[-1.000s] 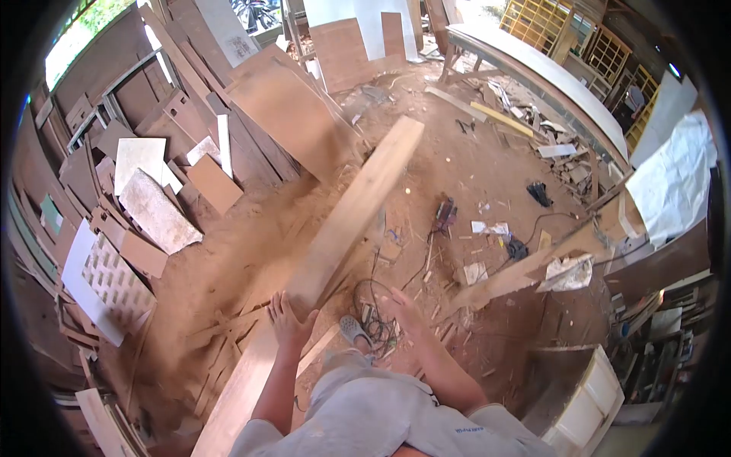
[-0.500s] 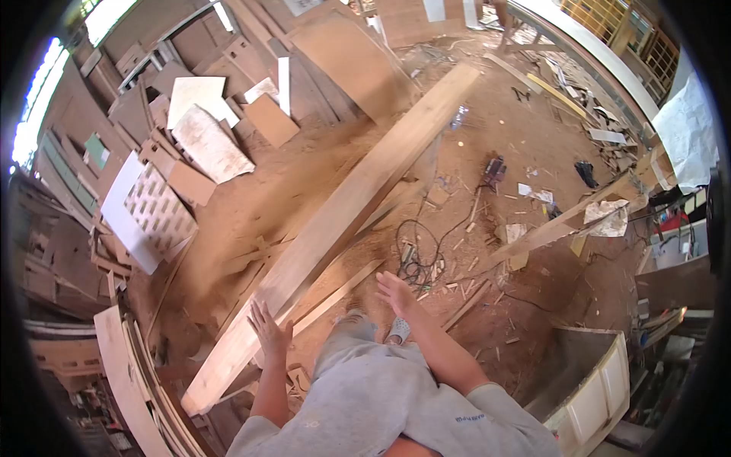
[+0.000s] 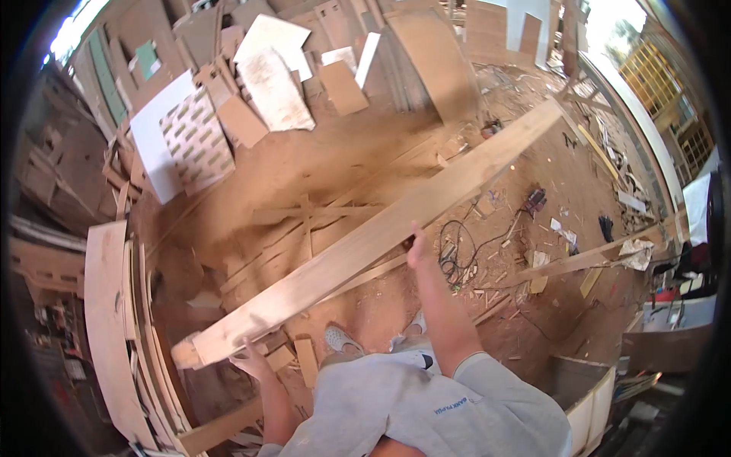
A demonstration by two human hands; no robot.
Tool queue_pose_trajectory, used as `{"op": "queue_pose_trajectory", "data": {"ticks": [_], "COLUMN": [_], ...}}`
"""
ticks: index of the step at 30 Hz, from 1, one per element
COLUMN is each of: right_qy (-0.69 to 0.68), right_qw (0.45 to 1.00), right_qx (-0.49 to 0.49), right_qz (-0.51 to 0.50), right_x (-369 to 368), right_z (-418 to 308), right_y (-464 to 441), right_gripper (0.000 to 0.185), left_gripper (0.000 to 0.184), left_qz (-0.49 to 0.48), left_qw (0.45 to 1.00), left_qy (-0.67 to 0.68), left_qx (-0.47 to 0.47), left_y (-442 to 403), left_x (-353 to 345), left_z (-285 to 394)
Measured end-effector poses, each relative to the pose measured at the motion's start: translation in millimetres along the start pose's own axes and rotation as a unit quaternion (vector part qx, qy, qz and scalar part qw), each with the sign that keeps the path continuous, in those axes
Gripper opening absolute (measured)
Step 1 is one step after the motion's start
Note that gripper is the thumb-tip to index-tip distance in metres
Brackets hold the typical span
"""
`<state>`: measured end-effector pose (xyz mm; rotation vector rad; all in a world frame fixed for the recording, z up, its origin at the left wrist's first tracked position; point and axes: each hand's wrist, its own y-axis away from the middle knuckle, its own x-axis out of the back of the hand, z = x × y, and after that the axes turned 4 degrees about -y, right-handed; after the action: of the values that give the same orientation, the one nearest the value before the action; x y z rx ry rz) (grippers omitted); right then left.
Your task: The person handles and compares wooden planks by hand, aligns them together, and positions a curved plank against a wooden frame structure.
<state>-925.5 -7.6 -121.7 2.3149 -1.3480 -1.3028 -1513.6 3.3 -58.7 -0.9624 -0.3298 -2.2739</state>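
Observation:
A long, thick wooden plank (image 3: pixel 365 236) runs diagonally from the lower left to the upper right in front of me. Near its lower-left end, my left hand (image 3: pixel 253 359) grips the near edge, with part of the fingers hidden at the board. Farther along the same edge, my right hand (image 3: pixel 418 250) is closed on the plank, its thumb toward the upper side and the other fingers mostly out of sight. Beneath the plank, thinner wood strips (image 3: pixel 365 276) lie on the ground.
Sawdust and wood scraps cover the floor around a coiled black cable (image 3: pixel 454 255) and a power tool (image 3: pixel 535 201). Stacked boards (image 3: pixel 106 320) stand at left, and panels (image 3: pixel 274 87) lean at the back. A box-like wooden piece (image 3: pixel 594 404) sits at lower right.
Both hands were open, the right one clear of the plank; now both are closed on its near edge. The plank lies at a flatter angle in view, and my head view has turned.

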Motion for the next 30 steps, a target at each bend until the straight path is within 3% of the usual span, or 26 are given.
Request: {"op": "queue_pose_trajectory", "data": {"ticks": [1,4,5,9,12,15,18,21,30], "right_qy": [0.032,0.098,0.103,0.151,0.078,0.102,0.138,0.146,0.209], "right_qw": [0.999,0.985,0.983,0.967,0.981,0.975,0.969,0.964,0.951], "right_qx": [-0.003,-0.006,-0.011,-0.015,-0.002,0.011,0.025,0.029,0.012], "right_qz": [0.042,0.139,0.152,0.204,0.178,0.197,0.205,0.218,0.226], "right_x": [-7,-39,-45,-52,-61,-47,-35,-39,-63], "right_z": [1,6,11,31,36,39,42,44,30], "right_y": [8,38,43,50,58,43,33,33,61], "right_gripper": [0.033,0.034,0.035,0.037,0.035,0.033,0.032,0.031,0.028], "left_gripper": [0.113,0.097,0.077,0.062,0.051,0.04,0.033,0.032,0.028], "left_qz": [0.009,-0.059,-0.096,-0.079,-0.078,-0.106,-0.061,-0.107,-0.13], "left_qw": [0.991,0.946,0.896,0.828,0.825,0.812,0.809,0.814,0.81], "left_qy": [0.116,0.144,0.308,0.423,0.425,0.425,0.395,0.408,0.391], "left_qx": [0.07,0.284,0.304,0.359,0.363,0.386,0.43,0.398,0.417], "left_y": [-20,-101,-117,-175,-185,-177,-182,-191,-210], "left_x": [4,19,17,-4,-14,2,-1,-1,-3], "left_z": [-11,-44,-59,-90,-108,-92,-94,-113,-134]}}
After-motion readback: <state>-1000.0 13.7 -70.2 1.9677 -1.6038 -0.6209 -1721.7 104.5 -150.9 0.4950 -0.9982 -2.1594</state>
